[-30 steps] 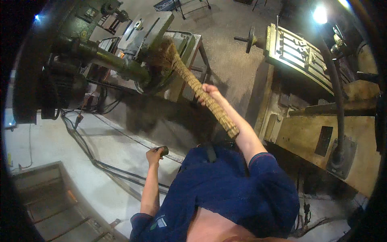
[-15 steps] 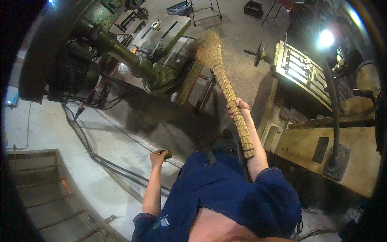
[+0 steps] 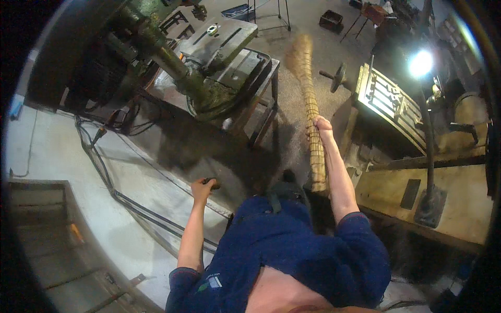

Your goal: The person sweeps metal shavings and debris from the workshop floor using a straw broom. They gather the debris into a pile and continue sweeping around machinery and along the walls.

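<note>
Our right hand [image 3: 322,125] is clamped around the bound handle of a long straw broom [image 3: 311,112], bristles blurred above the concrete floor [image 3: 313,31]. Our left hand [image 3: 201,189] is closed on a small dark object [image 3: 211,183]

The person wears a dark blue short-sleeved shirt [image 3: 292,245], loose and creased across the chest and shoulders. Each sleeve ends above the elbow, leaving both forearms bare. Near the hem on the left side sits a small patch [image 3: 211,282] in white and green, too small to make out further. A narrow dark strap [image 3: 272,201] with what may be a buckle runs down the middle of the chest. The left hand [image 3: 201,189] and right hand [image 3: 322,127] are bare, without gloves.
</note>
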`<move>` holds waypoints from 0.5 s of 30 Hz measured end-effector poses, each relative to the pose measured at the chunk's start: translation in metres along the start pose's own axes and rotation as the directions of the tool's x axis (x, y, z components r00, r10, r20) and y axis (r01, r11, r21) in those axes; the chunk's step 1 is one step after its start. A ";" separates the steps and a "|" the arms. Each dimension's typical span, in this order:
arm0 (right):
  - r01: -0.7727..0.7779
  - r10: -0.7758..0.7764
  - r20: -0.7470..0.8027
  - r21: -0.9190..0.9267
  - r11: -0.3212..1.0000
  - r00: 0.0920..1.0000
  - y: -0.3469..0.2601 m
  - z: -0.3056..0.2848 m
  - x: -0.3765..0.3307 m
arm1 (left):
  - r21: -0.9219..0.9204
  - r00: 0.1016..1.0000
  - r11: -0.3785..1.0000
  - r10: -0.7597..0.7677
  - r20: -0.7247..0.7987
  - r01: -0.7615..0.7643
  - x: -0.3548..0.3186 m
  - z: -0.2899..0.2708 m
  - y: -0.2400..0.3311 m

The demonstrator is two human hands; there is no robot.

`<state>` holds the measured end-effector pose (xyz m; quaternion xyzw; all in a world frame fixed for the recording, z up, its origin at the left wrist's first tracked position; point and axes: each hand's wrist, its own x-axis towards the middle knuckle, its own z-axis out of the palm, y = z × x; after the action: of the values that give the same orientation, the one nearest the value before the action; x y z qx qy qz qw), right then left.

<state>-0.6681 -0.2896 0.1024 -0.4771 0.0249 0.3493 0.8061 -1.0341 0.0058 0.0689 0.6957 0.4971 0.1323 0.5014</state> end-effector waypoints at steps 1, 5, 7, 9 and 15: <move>0.036 -0.037 -0.038 -0.016 0.999 0.999 0.002 0.009 -0.008 | -0.008 1.000 1.000 -0.006 -0.001 0.006 0.002 0.001 0.001; -0.229 0.129 0.255 0.413 0.882 0.958 0.035 0.023 -0.097 | 0.047 0.996 0.997 -0.061 0.068 0.058 0.007 -0.008 -0.023; -0.474 0.339 0.375 0.367 0.800 0.863 0.054 0.029 -0.129 | 0.109 0.993 0.993 -0.062 0.103 0.051 0.017 0.000 -0.033; -0.473 0.413 0.361 0.092 0.876 0.836 0.070 0.027 -0.136 | 0.185 0.994 0.982 -0.046 0.095 0.028 0.019 0.005 -0.036; -0.332 0.303 0.216 0.111 0.937 0.928 0.040 -0.010 -0.138 | 0.212 0.988 0.972 -0.121 0.093 0.099 0.031 0.008 -0.030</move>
<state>-0.7927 -0.3601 0.1186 -0.3700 0.0480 0.5178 0.7699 -1.0305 0.0272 0.0303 0.7214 0.5189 0.0153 0.4584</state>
